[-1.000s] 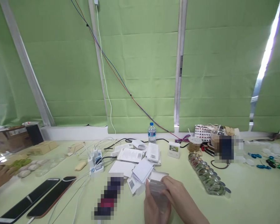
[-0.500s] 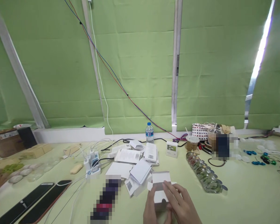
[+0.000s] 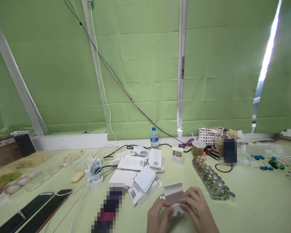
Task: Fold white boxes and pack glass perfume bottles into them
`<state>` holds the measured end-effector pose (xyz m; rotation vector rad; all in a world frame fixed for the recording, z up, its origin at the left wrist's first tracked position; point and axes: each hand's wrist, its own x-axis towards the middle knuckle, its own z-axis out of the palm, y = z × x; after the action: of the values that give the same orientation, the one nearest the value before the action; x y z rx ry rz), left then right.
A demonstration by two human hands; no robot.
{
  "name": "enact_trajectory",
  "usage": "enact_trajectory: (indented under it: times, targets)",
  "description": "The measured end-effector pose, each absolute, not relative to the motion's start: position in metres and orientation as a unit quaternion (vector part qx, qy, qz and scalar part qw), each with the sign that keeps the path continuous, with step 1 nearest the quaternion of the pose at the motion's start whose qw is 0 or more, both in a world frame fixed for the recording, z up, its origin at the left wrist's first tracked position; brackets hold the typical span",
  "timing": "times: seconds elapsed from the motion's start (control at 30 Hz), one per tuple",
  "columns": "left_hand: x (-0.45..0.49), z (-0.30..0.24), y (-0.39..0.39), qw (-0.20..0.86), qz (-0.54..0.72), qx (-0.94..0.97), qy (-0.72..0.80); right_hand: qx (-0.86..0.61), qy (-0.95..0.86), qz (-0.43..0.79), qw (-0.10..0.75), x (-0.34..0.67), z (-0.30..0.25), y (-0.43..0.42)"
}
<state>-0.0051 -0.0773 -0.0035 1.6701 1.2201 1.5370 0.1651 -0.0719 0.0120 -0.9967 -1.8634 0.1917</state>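
A small white cardboard box [image 3: 174, 197] with its top flap raised is held low in the middle, above the green table [image 3: 257, 200]. My left hand [image 3: 157, 215] grips its left side with curled fingers. My right hand [image 3: 199, 208] wraps around its right side, fingertips pressed on the front. Just left of the hands lies a heap of white boxes and leaflets with barcodes [image 3: 140, 174].
Two dark phones [image 3: 36, 210] lie at the lower left beside a charger with white cables [image 3: 94, 170]. A water bottle [image 3: 154, 138] stands at the back. A row of round tins [image 3: 214, 183] runs along the right. Cups, a small white display [image 3: 177, 155] and blue and green clips [image 3: 269, 163] sit farther right.
The box has come up into view and its flap now stands open. Both hands have shifted onto its two sides. The view has drifted slightly left.
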Motion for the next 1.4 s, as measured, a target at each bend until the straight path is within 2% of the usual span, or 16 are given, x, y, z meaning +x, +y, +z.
enact_trajectory:
  times: [0.33, 0.5, 0.67, 0.83, 1.0, 1.17, 1.27, 1.4]
  targets:
    - [0.0, -0.008, -0.069, 0.269, 0.564, 0.633, 0.456, -0.392, -0.768, -0.009, 0.507, 0.166, 0.005, -0.067]
    - [0.007, -0.018, -0.07, 0.333, 0.569, 0.582, 0.476, -0.369, -0.73, 0.127, 0.561, 0.168, -0.007, -0.07]
    - [0.024, -0.031, -0.062, 0.35, 0.577, 0.532, 0.512, -0.394, -0.686, 0.239, 0.564, 0.167, -0.013, -0.067]
    - [0.035, -0.03, -0.054, 0.328, 0.577, 0.526, 0.532, -0.389, -0.66, 0.273, 0.582, 0.168, -0.004, -0.057]
    - [0.038, -0.034, -0.053, 0.307, 0.589, 0.531, 0.526, -0.386, -0.675, 0.277, 0.565, 0.166, 0.0, -0.053]
    - [0.032, -0.039, -0.053, 0.329, 0.593, 0.508, 0.531, -0.376, -0.651, 0.241, 0.613, 0.172, -0.013, -0.062]
    - [0.019, -0.033, -0.054, 0.334, 0.575, 0.514, 0.542, -0.432, -0.613, 0.176, 0.638, 0.201, -0.023, -0.067]
    - [0.002, -0.022, -0.056, 0.349, 0.573, 0.531, 0.517, -0.575, -0.561, 0.063, 0.592, 0.262, -0.029, -0.067]
